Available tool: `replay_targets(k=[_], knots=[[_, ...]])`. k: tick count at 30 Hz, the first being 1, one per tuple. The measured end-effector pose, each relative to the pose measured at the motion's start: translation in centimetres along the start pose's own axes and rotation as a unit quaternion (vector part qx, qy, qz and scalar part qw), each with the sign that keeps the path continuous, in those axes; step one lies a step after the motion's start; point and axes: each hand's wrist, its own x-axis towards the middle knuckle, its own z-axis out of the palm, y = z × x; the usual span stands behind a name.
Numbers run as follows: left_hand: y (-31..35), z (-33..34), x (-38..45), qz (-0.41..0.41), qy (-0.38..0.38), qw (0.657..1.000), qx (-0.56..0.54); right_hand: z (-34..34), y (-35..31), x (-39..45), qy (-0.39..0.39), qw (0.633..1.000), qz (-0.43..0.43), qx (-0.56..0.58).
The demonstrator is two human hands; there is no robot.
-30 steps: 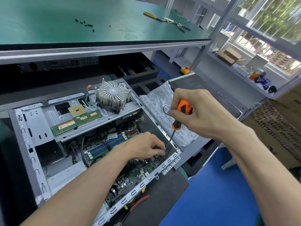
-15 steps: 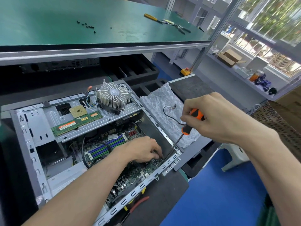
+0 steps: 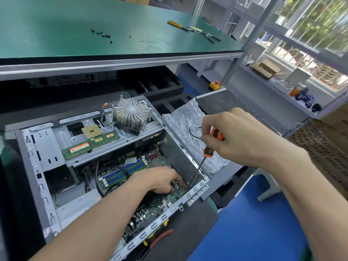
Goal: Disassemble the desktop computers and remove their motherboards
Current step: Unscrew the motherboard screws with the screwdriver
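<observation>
No writing was legible. The right hand [image 3: 243, 136] gripped an orange-and-black screwdriver [image 3: 211, 146], its thin steel shaft angled down beside the left hand [image 3: 162, 178], whose curled fingers pressed the green motherboard [image 3: 150, 200] inside the open grey metal case [image 3: 43, 147].

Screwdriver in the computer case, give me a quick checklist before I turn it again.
1. Right hand holds the screwdriver by its orange handle: ok.
2. Tip seated in a screw near the motherboard corner: cannot tell, too small to see.
3. Left hand rests on the board beside the tip, fingers close to the shaft: not ok.
4. Heatsink, processor and memory stick already off the board, lying on the metal bracket: ok.
5. Loose screws parked on the green table: ok.
</observation>
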Motion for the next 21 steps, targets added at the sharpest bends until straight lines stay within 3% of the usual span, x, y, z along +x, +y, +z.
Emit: replay_targets(k=[5, 10, 18, 21], knots=[[0.2, -0.1, -0.2, -0.005, -0.009, 1.0, 0.002, -0.9, 0.2, -0.7, -0.056, 0.991, -0.043, 0.113], [0.4, -0.3, -0.5, -0.005, -0.011, 1.0, 0.006, -0.1, 0.2, 0.4, 0.011, 0.999, 0.033, -0.034], [0.6, -0.5, -0.8, -0.013, -0.008, 1.0, 0.004, -0.8, -0.3, -0.7, -0.046, 0.992, -0.056, 0.105], [0.6, -0.5, -0.8, -0.016, -0.011, 1.0, 0.003, -0.1, -0.7, -0.1, 0.004, 1.0, 0.017, -0.019]])
